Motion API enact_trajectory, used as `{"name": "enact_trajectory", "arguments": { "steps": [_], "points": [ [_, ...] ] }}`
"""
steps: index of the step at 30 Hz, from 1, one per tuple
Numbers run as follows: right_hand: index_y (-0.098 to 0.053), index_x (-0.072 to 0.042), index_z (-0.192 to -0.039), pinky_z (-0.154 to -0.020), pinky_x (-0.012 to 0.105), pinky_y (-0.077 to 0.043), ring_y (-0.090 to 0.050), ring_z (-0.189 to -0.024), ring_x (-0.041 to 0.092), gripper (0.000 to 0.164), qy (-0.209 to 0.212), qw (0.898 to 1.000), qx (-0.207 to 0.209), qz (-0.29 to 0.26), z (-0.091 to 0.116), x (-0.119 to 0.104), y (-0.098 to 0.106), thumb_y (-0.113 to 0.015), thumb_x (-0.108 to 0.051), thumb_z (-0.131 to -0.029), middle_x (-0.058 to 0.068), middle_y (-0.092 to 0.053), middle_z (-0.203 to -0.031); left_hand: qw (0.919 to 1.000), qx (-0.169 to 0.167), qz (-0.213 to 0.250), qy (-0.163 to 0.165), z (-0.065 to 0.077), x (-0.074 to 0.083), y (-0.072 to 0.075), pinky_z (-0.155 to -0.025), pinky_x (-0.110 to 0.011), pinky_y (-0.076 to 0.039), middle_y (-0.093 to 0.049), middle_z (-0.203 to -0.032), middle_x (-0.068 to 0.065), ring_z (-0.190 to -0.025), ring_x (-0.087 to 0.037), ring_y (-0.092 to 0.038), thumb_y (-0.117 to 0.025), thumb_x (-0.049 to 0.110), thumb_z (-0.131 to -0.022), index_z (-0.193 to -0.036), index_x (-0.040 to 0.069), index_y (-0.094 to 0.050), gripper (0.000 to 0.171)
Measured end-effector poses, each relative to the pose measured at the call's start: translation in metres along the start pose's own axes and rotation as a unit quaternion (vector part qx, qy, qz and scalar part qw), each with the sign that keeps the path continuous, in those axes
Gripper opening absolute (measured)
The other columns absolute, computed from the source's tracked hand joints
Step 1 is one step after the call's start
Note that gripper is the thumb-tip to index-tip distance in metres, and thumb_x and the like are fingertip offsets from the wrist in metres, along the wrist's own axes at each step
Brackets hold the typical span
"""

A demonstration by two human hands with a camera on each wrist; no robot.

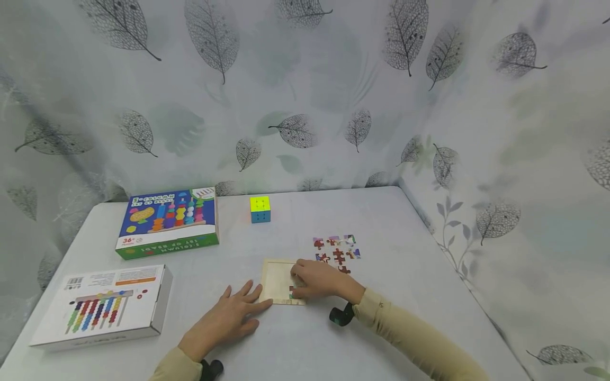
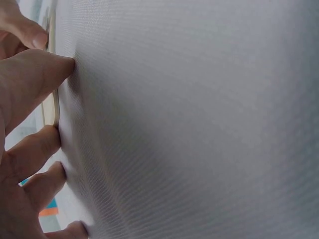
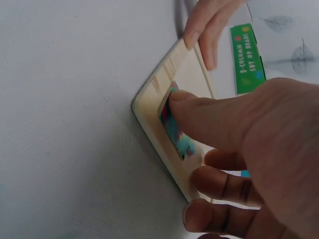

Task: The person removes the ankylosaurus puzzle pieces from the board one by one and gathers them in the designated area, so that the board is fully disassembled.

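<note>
A pale wooden puzzle tray (image 1: 275,281) lies flat on the white table in front of me. In its near right corner sits a colourful jigsaw piece (image 3: 175,130), partly covered by my right thumb. My right hand (image 1: 318,279) is over the tray's right side; the thumb presses on the piece, while the other fingers reach along the tray's edge, bent a little. With fingers spread, my left hand (image 1: 232,314) rests on the table, thumb and index fingertips right at the tray's left edge. Several loose jigsaw pieces (image 1: 339,255) lie beyond the right hand.
A yellow and blue puzzle cube (image 1: 260,209) stands towards the back of the table. At the left are a blue and green bead-set box (image 1: 168,222) and a white box with a bead-rack picture (image 1: 107,304). Leaf-printed curtains (image 1: 305,95) hang behind.
</note>
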State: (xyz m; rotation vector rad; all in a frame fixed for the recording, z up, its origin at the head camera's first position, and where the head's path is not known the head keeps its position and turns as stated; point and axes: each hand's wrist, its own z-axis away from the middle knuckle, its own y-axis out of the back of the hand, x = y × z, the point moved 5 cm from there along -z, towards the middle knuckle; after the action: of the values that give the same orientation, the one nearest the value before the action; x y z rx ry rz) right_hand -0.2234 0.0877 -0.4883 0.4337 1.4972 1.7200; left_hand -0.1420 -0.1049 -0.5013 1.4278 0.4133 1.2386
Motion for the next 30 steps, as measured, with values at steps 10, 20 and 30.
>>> {"name": "enact_trajectory", "arguments": {
  "steps": [10, 20, 30],
  "points": [
    [-0.066, -0.014, -0.114, -0.065, 0.02, -0.039, -0.046, -0.075, 0.006, 0.036, 0.001, 1.0, -0.012, 0.022, -0.004, -0.004, -0.002, -0.072, -0.041, -0.092, -0.007, -0.052, -0.089, 1.0, -0.005, -0.004, 0.002, -0.001, -0.001, 0.0, -0.115, -0.075, -0.024, -0.047, -0.157, -0.01, -0.152, -0.04, -0.033, -0.071, 0.026, -0.092, -0.139, 0.029, -0.061, 0.048],
    [-0.067, -0.016, -0.104, -0.066, 0.019, -0.041, -0.046, -0.075, 0.005, 0.028, 0.01, 1.0, -0.006, 0.011, -0.002, -0.007, -0.003, -0.071, -0.041, -0.092, -0.009, -0.054, -0.087, 1.0, -0.001, -0.004, -0.004, 0.0, -0.002, -0.001, -0.114, -0.076, -0.025, -0.047, -0.157, -0.011, -0.151, -0.041, -0.034, -0.07, 0.025, -0.092, -0.139, 0.028, -0.062, 0.047],
    [-0.06, -0.015, -0.104, -0.064, 0.018, -0.038, -0.045, -0.074, 0.005, 0.03, 0.008, 1.0, -0.009, 0.011, -0.001, -0.011, -0.001, -0.074, -0.038, -0.09, -0.008, -0.05, -0.088, 1.0, -0.004, 0.003, -0.006, 0.0, 0.0, 0.001, -0.113, -0.076, -0.025, -0.047, -0.157, -0.011, -0.151, -0.041, -0.034, -0.069, 0.025, -0.093, -0.139, 0.028, -0.062, 0.047]
  ]
}}
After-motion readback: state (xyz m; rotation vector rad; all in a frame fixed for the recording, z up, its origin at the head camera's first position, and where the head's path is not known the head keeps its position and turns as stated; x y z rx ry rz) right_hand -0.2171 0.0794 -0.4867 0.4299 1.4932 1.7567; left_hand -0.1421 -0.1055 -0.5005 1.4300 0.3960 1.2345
